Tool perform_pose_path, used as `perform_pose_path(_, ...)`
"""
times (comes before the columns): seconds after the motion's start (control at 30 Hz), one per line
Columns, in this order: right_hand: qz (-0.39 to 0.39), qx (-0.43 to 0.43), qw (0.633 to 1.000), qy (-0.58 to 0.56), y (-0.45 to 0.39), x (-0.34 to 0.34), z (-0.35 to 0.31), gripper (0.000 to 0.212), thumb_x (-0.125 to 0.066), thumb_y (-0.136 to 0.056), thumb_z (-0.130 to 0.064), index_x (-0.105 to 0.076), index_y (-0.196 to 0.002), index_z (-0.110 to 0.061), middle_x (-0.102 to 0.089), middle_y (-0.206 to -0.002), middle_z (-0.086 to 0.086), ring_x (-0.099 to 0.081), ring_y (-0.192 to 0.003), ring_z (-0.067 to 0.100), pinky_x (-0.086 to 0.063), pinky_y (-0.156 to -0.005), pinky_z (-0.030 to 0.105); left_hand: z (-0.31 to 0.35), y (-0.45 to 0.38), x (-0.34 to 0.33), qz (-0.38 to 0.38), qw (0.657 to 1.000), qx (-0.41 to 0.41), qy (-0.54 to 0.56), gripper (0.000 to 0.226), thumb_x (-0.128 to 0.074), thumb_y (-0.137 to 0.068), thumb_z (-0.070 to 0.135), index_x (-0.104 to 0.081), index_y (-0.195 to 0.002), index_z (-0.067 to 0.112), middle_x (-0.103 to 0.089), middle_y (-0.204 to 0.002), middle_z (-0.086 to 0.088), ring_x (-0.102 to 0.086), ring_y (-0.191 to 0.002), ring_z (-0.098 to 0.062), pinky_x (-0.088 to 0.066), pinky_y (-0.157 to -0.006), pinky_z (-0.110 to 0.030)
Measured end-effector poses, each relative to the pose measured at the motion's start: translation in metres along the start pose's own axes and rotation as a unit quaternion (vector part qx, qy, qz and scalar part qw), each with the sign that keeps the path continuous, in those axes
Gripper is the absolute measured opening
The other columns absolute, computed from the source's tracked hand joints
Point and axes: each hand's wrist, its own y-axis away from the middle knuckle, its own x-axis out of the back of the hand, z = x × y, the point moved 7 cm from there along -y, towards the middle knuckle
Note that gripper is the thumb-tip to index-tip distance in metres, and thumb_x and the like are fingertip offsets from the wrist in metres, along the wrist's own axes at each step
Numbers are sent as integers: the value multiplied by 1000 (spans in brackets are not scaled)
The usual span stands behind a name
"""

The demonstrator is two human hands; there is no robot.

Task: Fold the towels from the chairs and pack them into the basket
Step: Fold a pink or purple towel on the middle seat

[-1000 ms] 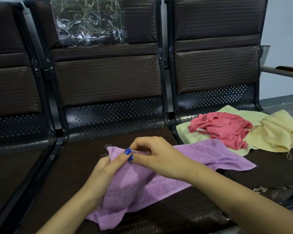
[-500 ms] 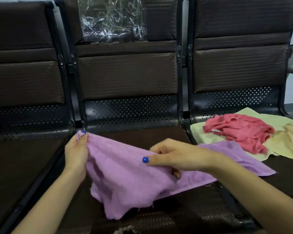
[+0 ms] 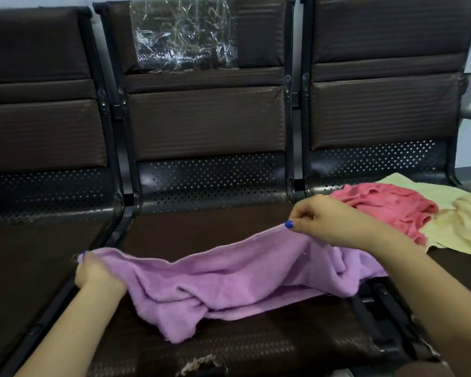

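Note:
A purple towel [image 3: 229, 284] hangs stretched between my two hands over the middle chair seat [image 3: 201, 235], its lower part sagging in folds onto the seat. My left hand [image 3: 95, 273] grips its left corner near the seat's left edge. My right hand [image 3: 326, 224] pinches the right corner, held higher. On the right chair lie a crumpled pink towel [image 3: 386, 205] and pale yellow towels [image 3: 462, 224]. No basket is in view.
Three dark brown padded chairs with black metal frames stand in a row. A clear plastic sheet [image 3: 182, 36] covers the middle backrest. The left seat [image 3: 25, 268] holds nothing. The middle seat's front edge is torn [image 3: 201, 363].
My hands have moved apart, the left to the left and the right up to the right, spreading the purple towel's top edge out between them.

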Motion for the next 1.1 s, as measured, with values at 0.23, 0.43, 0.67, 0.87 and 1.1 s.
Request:
perform_pose_path(0.23, 45, 60, 997, -35, -11, -18, -45, 15, -55, -93, -35, -61, -82, -28, -67, -84, -5, -60, -82, 14, -49, -77, 34, -11, 193, -92, -417, 899, 40, -130, 28, -57, -86, 21, -67, -97, -3, -69, -83, -8, -61, -77, -17, -47, -85, -32)
perform_pose_path(0.43, 25, 93, 992, -84, -19, -34, -79, 18, -56, -94, -32, -59, -77, -28, -54, -62, -11, -51, -59, 5, -46, -67, 29, -29, 258, -100, -592, 750, 50, -292, 20, -65, -81, 16, -74, -63, 11, -65, -67, -5, -59, -58, -10, -49, -54, -19)
perform_pose_path(0.67, 30, 62, 990, -124, -28, -46, -92, 22, -44, -98, -34, -48, -91, -13, -62, -89, 6, -58, -84, 27, -39, -69, 32, -15, 226, -109, -517, 833, 34, -197, 24, -54, -72, 9, -74, -61, 6, -66, -62, -10, -64, -54, -12, -54, -54, -21)
perform_pose_path(0.87, -44, 51, 997, -30, -31, -72, -103, 36, -48, -95, -42, -49, -108, -9, -61, -109, 14, -56, -95, 33, -39, -71, 37, 9, 165, -98, -390, 915, -4, -99, 32, -47, -93, 2, -72, -73, 5, -67, -65, -6, -64, -55, -8, -54, -51, -18)
perform_pose_path(1.1, -210, 61, 971, -92, -20, -96, -112, 23, -69, -86, -27, -56, -87, -7, -54, -68, 2, -56, -53, 20, -44, -41, 24, 39, 126, -67, -309, 950, -38, -33, 34, -48, -96, 8, -72, -73, 13, -66, -62, 5, -60, -53, 0, -52, -51, -14)
